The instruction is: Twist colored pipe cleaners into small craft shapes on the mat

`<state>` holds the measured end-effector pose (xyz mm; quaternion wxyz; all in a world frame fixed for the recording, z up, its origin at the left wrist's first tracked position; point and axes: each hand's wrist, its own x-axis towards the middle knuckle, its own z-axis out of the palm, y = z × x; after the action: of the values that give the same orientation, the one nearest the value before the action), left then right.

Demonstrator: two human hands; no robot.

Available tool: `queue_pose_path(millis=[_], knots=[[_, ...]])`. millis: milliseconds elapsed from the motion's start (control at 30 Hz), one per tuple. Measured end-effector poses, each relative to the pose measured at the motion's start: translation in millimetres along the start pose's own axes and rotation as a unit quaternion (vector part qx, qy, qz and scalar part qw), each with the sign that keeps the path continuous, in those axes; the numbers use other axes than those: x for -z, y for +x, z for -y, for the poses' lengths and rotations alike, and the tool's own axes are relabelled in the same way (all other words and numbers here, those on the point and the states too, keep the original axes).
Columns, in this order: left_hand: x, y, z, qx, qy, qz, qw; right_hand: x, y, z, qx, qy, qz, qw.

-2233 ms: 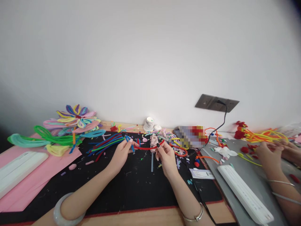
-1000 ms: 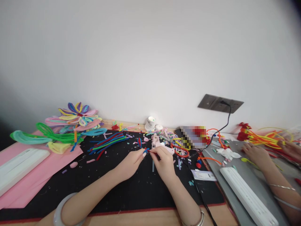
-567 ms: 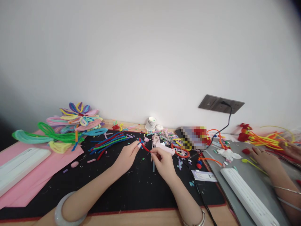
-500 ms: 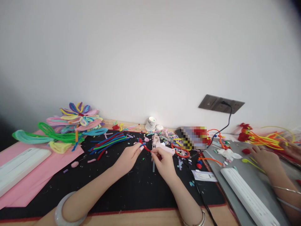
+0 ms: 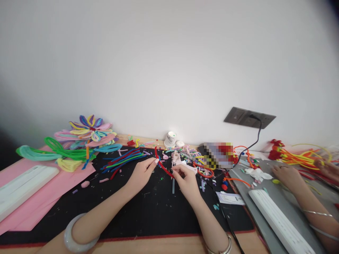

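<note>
Red pipe cleaner [image 5: 166, 170] (some blue too), red-edged black mat [image 5: 156, 211], pink paper [image 5: 60, 187]

The red stem [image 5: 165, 170] is thin, fuzzy and slightly curved, held over the black mat [image 5: 156, 218]. One end rises past the fingertips of the left hand [image 5: 142, 173] and points away toward the wall; from there the stem slopes down and across to the fingertips of the right hand [image 5: 186, 180], which pinch it near its other end. Between the hands it bows a little. A small bit of blue [image 5: 159, 163] shows against it beside the left thumb, too small to make out how it is attached.
</note>
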<state>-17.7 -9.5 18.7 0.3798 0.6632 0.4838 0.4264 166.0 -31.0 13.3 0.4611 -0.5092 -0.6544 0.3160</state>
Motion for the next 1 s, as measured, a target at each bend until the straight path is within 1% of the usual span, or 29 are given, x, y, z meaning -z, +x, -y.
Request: queue_pose_path(millis=[67,133,200,267,433,633,700,800,900,1000], knots=[[-0.1,0.6,0.8,-0.030,0.019,-0.010,0.999,-0.5,0.4,-1.2,-0.023,0.050,0.027,0.998],[-0.7,0.8,1.7,-0.039,0.028,-0.015,0.999,-2.1,0.0,-1.4,-0.043,0.101,0.070,0.991],[-1.6,0.6,2.6,-0.037,0.031,-0.006,0.999,-4.3,-1.1,-0.8,-0.057,0.128,0.105,0.984],[-2.9,0.2,3.2,-0.039,0.034,0.017,0.999,-6.1,-2.2,-0.2,-0.066,0.131,0.117,0.982],[-6.6,-1.0,4.4,-0.069,0.058,0.084,0.992,-6.6,-1.6,-1.4,-0.078,0.123,0.077,0.986],[-6.3,-0.6,6.4,-0.104,0.065,0.118,0.985,-4.7,1.0,-0.8,-0.079,0.114,0.047,0.989],[-6.5,-0.8,7.1,-0.091,0.047,0.134,0.986,-4.4,1.6,-0.2,-0.079,0.119,0.030,0.989],[-8.6,-1.4,8.9,-0.046,-0.002,0.146,0.988,-3.9,2.3,-1.2,-0.079,0.149,0.000,0.986],[-10.8,-1.8,9.6,-0.009,-0.047,0.123,0.991,-3.0,2.7,-3.5,-0.089,0.209,-0.019,0.974],[-10.4,-2.1,6.9,0.008,-0.067,0.091,0.994,-1.5,2.5,-3.4,-0.105,0.278,-0.020,0.955]])
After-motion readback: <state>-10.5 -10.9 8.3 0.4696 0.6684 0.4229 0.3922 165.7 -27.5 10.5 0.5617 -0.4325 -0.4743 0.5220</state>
